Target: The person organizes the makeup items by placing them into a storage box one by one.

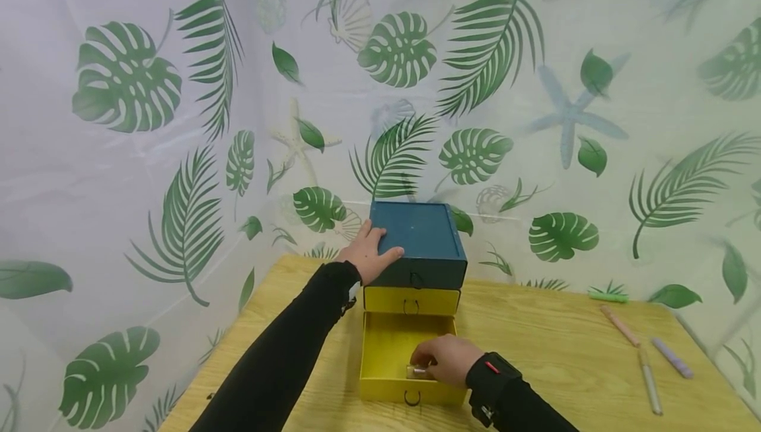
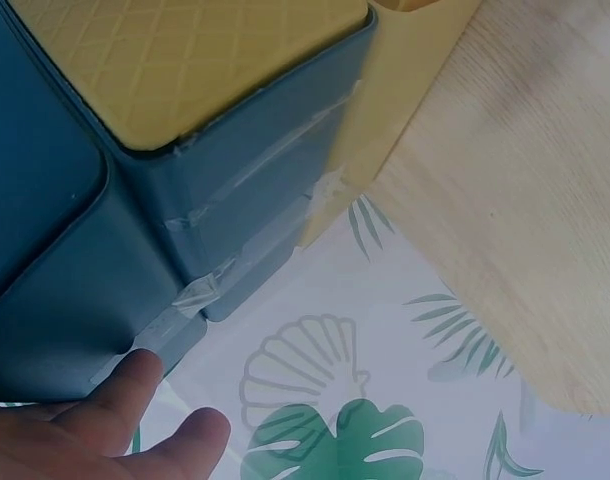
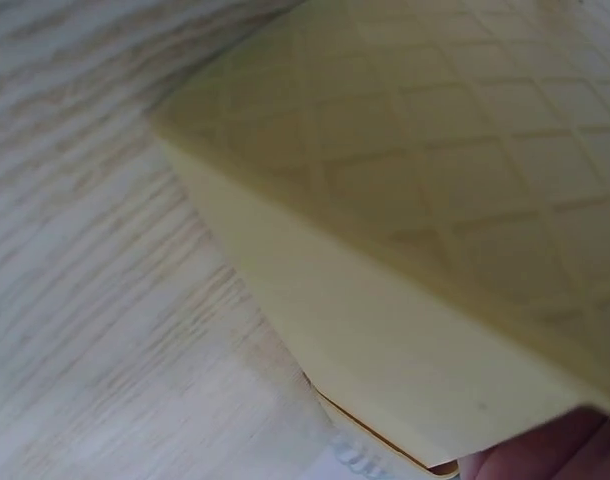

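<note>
A small drawer unit (image 1: 416, 234) with a dark blue top stands on the table. My left hand (image 1: 366, 255) rests against its upper left side with fingers spread; in the left wrist view, fingertips (image 2: 135, 385) lie at the blue wall. Its bottom yellow drawer (image 1: 383, 389) is pulled out, and the yellow drawer above (image 1: 386, 300) sits less far out. Over the bottom drawer's front right part, my right hand (image 1: 454, 359) pinches a small clear, tube-like object (image 1: 416, 372), mostly hidden by the fingers. The right wrist view shows the drawer's patterned yellow face (image 3: 435, 150).
On the table's right side lie a green marker (image 1: 608, 296), a pink one (image 1: 620, 325), a purple one (image 1: 672, 357) and a pale one with an orange end (image 1: 651, 382). A leaf-printed sheet (image 1: 380, 88) hangs behind the wooden table (image 1: 535, 353).
</note>
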Demonstrator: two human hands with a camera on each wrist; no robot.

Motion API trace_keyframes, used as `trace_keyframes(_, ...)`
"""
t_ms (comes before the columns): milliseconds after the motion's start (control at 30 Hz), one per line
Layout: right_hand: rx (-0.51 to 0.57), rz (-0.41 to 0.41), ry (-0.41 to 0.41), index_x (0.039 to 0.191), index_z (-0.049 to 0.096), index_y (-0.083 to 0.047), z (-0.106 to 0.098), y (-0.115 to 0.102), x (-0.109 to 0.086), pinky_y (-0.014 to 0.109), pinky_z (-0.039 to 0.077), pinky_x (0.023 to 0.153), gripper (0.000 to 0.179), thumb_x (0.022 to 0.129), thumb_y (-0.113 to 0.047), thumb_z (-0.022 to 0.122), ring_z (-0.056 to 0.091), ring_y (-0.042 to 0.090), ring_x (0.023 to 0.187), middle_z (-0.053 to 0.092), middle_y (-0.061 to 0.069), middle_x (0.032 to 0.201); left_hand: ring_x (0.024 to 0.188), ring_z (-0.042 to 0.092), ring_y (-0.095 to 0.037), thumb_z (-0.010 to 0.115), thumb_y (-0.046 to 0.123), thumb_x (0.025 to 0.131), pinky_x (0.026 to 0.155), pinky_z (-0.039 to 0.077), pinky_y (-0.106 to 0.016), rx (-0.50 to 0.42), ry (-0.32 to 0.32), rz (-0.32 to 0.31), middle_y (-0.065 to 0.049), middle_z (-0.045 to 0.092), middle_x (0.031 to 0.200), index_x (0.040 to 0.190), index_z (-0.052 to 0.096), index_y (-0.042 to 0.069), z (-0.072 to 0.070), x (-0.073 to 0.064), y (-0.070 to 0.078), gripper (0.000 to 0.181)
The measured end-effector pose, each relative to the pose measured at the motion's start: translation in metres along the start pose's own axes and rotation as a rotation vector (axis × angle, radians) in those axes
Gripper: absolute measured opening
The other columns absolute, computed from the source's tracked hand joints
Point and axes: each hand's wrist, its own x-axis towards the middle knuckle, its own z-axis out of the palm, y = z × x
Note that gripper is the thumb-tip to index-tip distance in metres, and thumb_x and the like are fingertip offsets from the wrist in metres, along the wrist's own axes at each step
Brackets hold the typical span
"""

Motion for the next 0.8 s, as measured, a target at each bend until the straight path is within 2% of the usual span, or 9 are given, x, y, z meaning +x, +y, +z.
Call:
trace_keyframes(233, -0.053, 0.002, 0.015, 0.111, 0.078, -0.019, 0.0028, 0.0042, -0.0009, 0.030, 0.060, 0.076, 0.020, 0.098, -0.010, 0.066, 0.067, 0.010, 0.088, 0.073, -0.007, 0.101, 0.148, 0.031, -0.036, 0.050, 0.060, 0.102, 0.114, 0.042, -0.052, 0.003, -0.003, -0.007, -0.013, 0.008, 0.169, 0.159, 0.036, 0.015, 0.0016, 0.0002, 0.0029, 0.074)
trace_keyframes(467, -0.088, -0.006, 0.024, 0.108, 0.079, -0.017, 0.0040, 0.0047, -0.0030, 0.031, 0.060, 0.076, 0.016, 0.098, -0.016, 0.066, 0.067, 0.011, 0.087, 0.073, -0.005, 0.100, 0.149, 0.030, -0.036, 0.050, 0.062, 0.101, 0.116, 0.039, -0.053, -0.032, -0.003, -0.003, -0.013, 0.009, 0.169, 0.158, 0.037, 0.014, 0.0043, 0.0018, 0.0021, 0.076)
trace_keyframes(633, -0.056, -0.008, 0.059, 0.113, 0.078, -0.016, 0.0048, 0.0050, -0.0046, 0.032, 0.060, 0.080, 0.019, 0.100, -0.015, 0.064, 0.068, 0.016, 0.094, 0.073, -0.004, 0.105, 0.148, 0.030, -0.038, 0.047, 0.069, 0.098, 0.115, 0.040, -0.054, -0.045, 0.004, 0.003, -0.013, 0.009, 0.169, 0.158, 0.037, 0.013, 0.0044, 0.0007, -0.0002, 0.082)
trace_keyframes(800, 0.025, 0.008, 0.104, 0.116, 0.075, -0.015, 0.0049, 0.0058, -0.0081, 0.039, 0.058, 0.091, 0.021, 0.102, -0.014, 0.060, 0.066, 0.024, 0.106, 0.071, -0.004, 0.111, 0.149, 0.029, -0.036, 0.051, 0.062, 0.100, 0.117, 0.038, -0.054, -0.033, -0.004, -0.016, -0.013, 0.008, 0.169, 0.158, 0.036, 0.015, 0.0018, -0.0001, 0.0016, 0.076)
